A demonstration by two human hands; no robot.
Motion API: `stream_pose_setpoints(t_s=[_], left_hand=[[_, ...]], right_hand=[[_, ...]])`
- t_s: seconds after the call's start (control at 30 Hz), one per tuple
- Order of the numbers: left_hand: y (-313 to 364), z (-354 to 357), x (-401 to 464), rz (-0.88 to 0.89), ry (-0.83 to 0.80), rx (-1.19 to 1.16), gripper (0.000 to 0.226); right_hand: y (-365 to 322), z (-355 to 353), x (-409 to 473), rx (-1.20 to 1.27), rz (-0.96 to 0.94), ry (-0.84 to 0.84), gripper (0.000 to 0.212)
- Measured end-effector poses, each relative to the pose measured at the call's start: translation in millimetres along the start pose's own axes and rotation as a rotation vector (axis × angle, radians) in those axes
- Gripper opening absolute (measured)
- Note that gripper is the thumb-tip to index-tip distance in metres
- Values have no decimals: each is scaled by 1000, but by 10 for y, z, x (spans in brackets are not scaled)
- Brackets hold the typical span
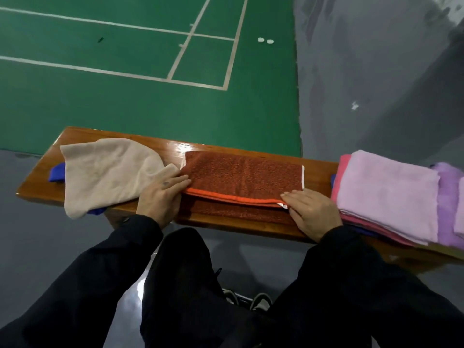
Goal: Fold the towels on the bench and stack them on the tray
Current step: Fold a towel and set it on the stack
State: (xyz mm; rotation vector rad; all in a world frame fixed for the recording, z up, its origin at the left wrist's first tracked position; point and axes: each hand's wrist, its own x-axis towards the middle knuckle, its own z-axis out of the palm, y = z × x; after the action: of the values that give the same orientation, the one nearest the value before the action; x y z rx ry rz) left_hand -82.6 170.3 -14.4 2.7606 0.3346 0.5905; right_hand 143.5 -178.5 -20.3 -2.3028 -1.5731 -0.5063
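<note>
A rust-red towel (243,175) with an orange hem lies folded lengthwise in the middle of the wooden bench (175,146). My left hand (160,197) rests flat on its left end, fingers straight. My right hand (311,212) presses its near right corner, fingers extended over the hem. A beige towel (108,172) lies crumpled at the left, over a blue cloth (56,173). At the right stands a stack of folded towels, light pink (389,194) on top, darker pink (342,164) beneath. The tray under them is hidden.
More purple folded cloth (449,197) lies at the far right edge. Beyond the bench is a green court floor (125,101) with white lines, and grey floor to the right. My dark-trousered legs and shoes are below the bench.
</note>
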Motion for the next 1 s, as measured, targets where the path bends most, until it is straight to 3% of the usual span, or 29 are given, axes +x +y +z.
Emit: stream_pose_setpoints(t_s=[0.1,0.23,0.4,0.5,0.63,0.7,0.77,0.87,1.0], left_hand=[[-79,44,-161,146,43,30,29],[-133,140,-335,191,29,99,30],[-114,212,-374,37,-167,165,40],[-44,158,-376,-25,-172,164,48],[327,17,-263,233,-26,119,70],[566,96,35,257,-47,102,65],[720,322,356,122,-165,191,59],[817,679,629,-113,-418,299,72],[870,863,559,-212,-456,321,80]], right_hand=[[1,-34,-125,16,-19,41,30],[-36,38,-296,48,-25,-23,30],[-108,29,-330,44,36,-88,29],[-177,-31,-326,22,53,-122,28],[-330,-119,-180,36,120,-136,50],[-465,-81,111,29,185,-171,58],[-619,38,468,55,312,-277,60],[-713,320,776,155,477,-450,60],[-569,483,561,-3,510,-535,64]])
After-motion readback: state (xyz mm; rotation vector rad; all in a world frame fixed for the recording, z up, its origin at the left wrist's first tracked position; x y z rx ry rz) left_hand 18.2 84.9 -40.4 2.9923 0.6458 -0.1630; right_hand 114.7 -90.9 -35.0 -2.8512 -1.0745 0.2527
